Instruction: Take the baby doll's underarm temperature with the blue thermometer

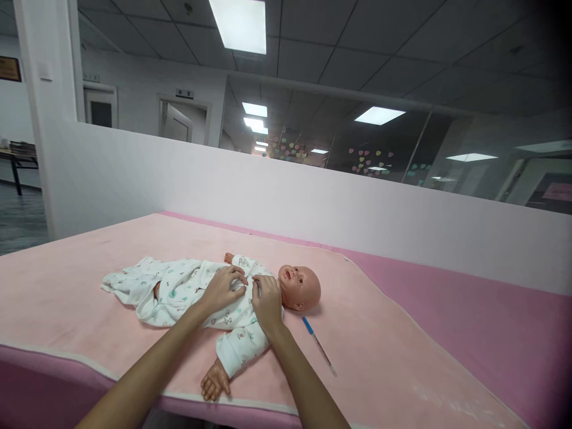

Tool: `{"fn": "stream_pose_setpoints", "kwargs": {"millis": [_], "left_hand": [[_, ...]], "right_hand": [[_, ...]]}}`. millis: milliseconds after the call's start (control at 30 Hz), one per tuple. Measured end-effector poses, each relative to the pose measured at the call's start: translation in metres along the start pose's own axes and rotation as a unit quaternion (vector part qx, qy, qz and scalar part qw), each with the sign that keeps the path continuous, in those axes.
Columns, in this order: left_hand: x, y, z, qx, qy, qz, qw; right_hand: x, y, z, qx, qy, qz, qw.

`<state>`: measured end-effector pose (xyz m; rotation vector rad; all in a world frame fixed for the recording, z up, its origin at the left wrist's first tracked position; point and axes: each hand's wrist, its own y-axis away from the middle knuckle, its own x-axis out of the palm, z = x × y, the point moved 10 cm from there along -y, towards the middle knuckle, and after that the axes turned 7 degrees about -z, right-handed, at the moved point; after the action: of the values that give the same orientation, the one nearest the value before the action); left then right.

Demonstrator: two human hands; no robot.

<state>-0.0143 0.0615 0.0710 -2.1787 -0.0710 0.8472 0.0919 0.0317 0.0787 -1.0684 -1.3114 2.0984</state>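
Observation:
A baby doll (300, 288) lies on its back, head to the right, dressed in a white printed romper (179, 286). My left hand (226, 288) rests on the chest of the romper, its fingers curled in and closed on the cloth. Close beside it, near the doll's neck, my right hand (267, 300) is bent over the same cloth with its fingers closed. The fabric between the fingertips is mostly hidden. One doll hand (215, 381) sticks out of the near sleeve, close to the table's front edge. The other doll hand (229, 258) shows on the far side.
A pen-like stick with a blue cap (308, 326) lies right of the doll. Under everything is a pale pink mat (379, 357) over a darker pink padded surface (447, 292). A low white partition (313, 202) with glass above it borders the far side.

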Motion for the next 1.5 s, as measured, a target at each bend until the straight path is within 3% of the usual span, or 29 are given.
{"fn": "stream_pose_setpoints", "kwargs": {"millis": [167,300,400,533,667,900,1133,1300,1500], "left_hand": [[-0.007,0.000,0.002,-0.011,0.055,0.042,0.998],[-0.018,0.008,0.025,-0.065,0.106,0.116,0.985],[-0.029,0.016,0.043,-0.086,0.114,0.136,0.980],[-0.037,0.022,0.050,-0.076,0.096,0.115,0.986],[-0.042,0.022,0.037,-0.038,0.049,0.061,0.996],[-0.044,0.022,0.023,0.013,0.000,0.041,0.999],[-0.040,0.021,0.032,0.029,-0.014,0.034,0.999],[-0.040,0.020,0.036,0.009,0.006,0.024,1.000],[-0.041,0.019,0.045,-0.067,0.089,0.028,0.993]], "right_hand": [[-0.001,0.001,-0.005,0.016,-0.010,-0.006,1.000],[-0.003,0.000,-0.002,0.011,-0.012,0.000,1.000],[-0.001,-0.002,0.011,-0.025,-0.028,0.017,0.999],[0.015,0.001,0.031,-0.081,-0.047,0.062,0.994],[0.030,0.003,0.030,-0.069,-0.030,0.097,0.992],[0.029,0.003,0.022,-0.009,-0.038,0.118,0.992],[0.026,0.002,0.021,0.005,-0.060,0.103,0.993],[0.025,0.002,0.021,0.007,-0.064,0.100,0.993],[0.026,0.002,0.019,0.007,-0.061,0.095,0.994]]}}
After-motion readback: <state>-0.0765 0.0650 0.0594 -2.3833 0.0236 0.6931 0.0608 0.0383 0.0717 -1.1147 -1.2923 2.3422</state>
